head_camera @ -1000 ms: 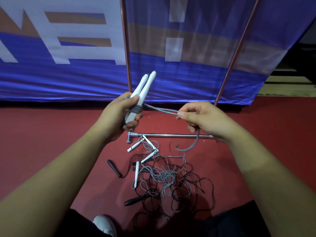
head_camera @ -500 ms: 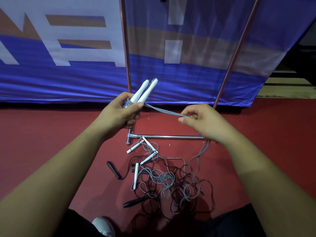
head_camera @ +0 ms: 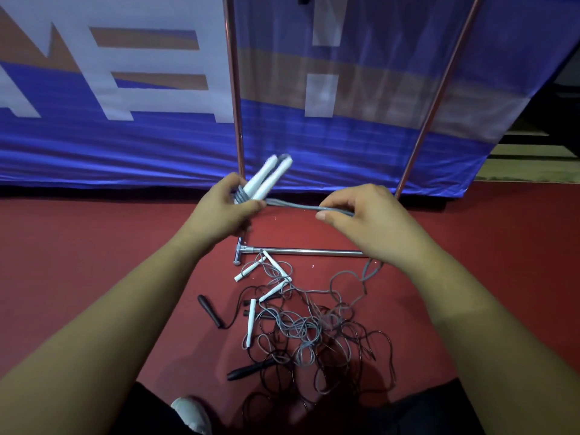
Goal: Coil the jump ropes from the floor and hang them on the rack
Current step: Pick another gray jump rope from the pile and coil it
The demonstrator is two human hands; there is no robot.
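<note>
dim indoor light | wide-angle bending at edges | white handles motion-blurred

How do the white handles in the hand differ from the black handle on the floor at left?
The white handles are pale, paired, tilted upward in the left hand, grey cord wound round them; the black handle is dark, alone, flat on the red floor, untouched. Both are slim jump-rope grips.

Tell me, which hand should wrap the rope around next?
Probably the right hand: it pinches the grey rope that runs to the white handles, with slack trailing down to the floor. The left hand is busy gripping those handles.
</note>
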